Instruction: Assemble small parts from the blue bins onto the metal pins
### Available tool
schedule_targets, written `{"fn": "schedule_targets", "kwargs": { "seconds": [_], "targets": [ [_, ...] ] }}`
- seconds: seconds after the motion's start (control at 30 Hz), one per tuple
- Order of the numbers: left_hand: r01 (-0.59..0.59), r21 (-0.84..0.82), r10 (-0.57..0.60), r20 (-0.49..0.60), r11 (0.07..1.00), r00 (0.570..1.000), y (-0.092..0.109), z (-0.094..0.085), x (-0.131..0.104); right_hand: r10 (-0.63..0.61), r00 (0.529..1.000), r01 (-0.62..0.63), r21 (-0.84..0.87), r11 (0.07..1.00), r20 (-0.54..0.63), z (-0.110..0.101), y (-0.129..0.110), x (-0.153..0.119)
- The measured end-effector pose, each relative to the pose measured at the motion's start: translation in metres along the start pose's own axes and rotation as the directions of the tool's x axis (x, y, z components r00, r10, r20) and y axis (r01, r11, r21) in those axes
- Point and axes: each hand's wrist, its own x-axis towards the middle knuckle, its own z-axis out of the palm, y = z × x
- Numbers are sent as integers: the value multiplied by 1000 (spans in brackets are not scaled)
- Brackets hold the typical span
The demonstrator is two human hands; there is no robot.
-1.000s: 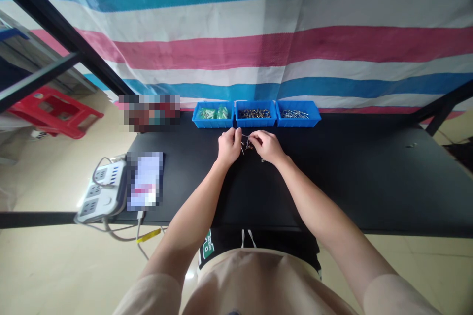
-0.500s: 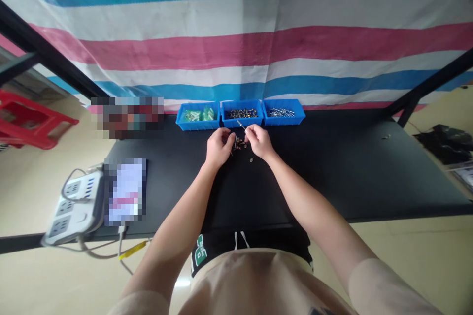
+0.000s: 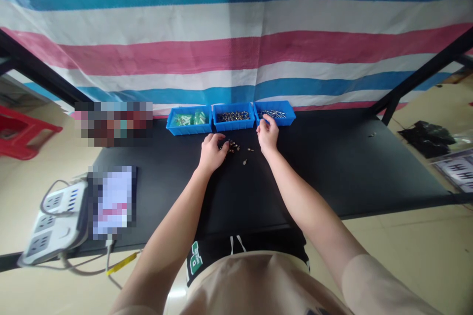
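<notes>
My left hand (image 3: 212,151) rests on the black table with its fingers curled and the thumb beside a small pile of metal fasteners (image 3: 233,146). Whatever its fingertips hold is too small to make out. At the front edge of the right blue bin (image 3: 284,121), which contains thin metal pins (image 3: 275,113), my right hand (image 3: 268,134) reaches up with fingers apart. I see nothing held in it. Two loose fasteners, one (image 3: 250,149) farther back and one (image 3: 244,162) nearer me, lie between the hands.
The middle blue bin (image 3: 234,126) contains many small metal fasteners, and the left blue bin (image 3: 190,130) has green bags of parts. A power strip (image 3: 55,221) with cables and a blurred flat item (image 3: 113,202) lie at the left. Dark frame bars (image 3: 406,81) flank the table.
My right hand has moved from the pile to the right bin, and the thin pin it held is out of sight. My left hand stays by the pile. The view has shifted slightly.
</notes>
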Motion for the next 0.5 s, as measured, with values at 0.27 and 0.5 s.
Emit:
{"fn": "schedule_targets", "kwargs": {
  "seconds": [0.27, 0.5],
  "targets": [
    [33, 205, -42, 40, 978, 998, 7, 0, -3, 32, 998, -38, 93, 995, 63, 9, -29, -22],
    [82, 299, -107, 69, 951, 992, 9, -1, -5, -176, 935, 211, -82, 974, 309, 11, -42, -38]
  ]
}}
